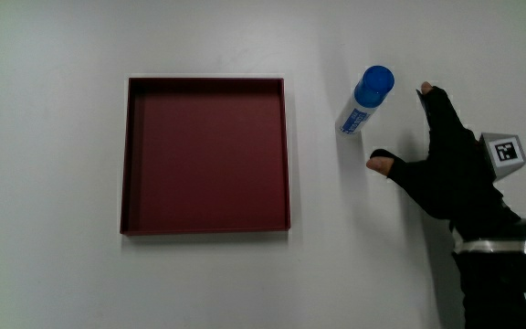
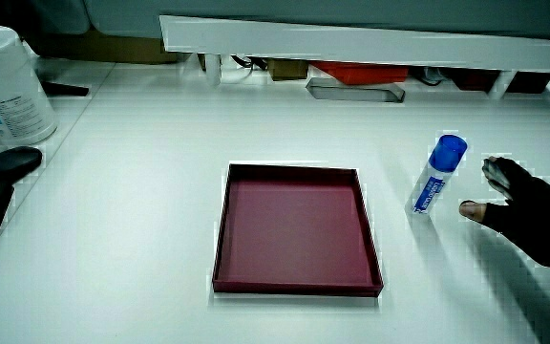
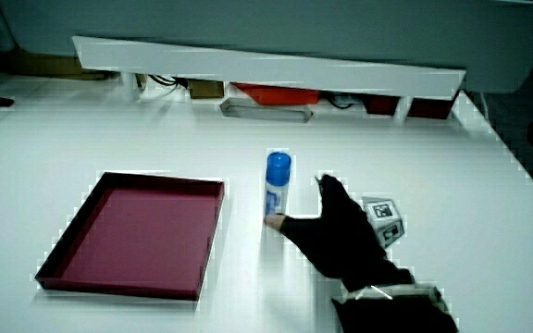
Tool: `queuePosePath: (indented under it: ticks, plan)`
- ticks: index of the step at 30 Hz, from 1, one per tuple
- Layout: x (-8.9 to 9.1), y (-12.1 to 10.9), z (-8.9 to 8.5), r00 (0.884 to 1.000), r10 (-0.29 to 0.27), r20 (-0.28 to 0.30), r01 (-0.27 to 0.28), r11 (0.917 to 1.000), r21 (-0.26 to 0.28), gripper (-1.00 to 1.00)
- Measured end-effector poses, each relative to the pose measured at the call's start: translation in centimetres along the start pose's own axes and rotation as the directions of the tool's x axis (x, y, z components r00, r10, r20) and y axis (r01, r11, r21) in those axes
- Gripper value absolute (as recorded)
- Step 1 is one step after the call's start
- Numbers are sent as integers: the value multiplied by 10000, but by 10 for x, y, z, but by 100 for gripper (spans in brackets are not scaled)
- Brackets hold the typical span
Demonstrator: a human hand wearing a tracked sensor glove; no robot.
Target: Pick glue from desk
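Black-gloved hands (image 1: 446, 164) spread beside upright glue (image 1: 365, 100); canister (image 2: 8, 86) in a side view only.

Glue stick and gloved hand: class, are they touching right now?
Apart. The main view shows bare table between the glue stick and the hand, whose spread fingers hold nothing.

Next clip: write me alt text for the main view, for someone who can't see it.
A black-gloved hand, fingers spread and holding nothing, reaches toward a glue stick with a blue cap standing on a white table, not yet touching it. A shallow, empty dark red square tray sits beside the glue stick.
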State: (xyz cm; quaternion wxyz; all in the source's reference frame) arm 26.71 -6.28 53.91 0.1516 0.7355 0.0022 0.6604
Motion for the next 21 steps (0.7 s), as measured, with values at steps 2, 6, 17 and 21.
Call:
queuePosePath:
  ticks: [2, 6, 17, 21]
  plan:
    - [-5, -1, -1, 10000, 90, 23, -90, 9998, 198, 100]
    - [-10, -2, -1, 9981, 332, 528, -351, 9988, 348, 100]
    - [-71, 6, -24, 9792, 1550, 1305, -1500, 9875, -478, 100]
    - [-99, 12, -43, 9628, 2173, 1608, -2048, 9746, -907, 100]
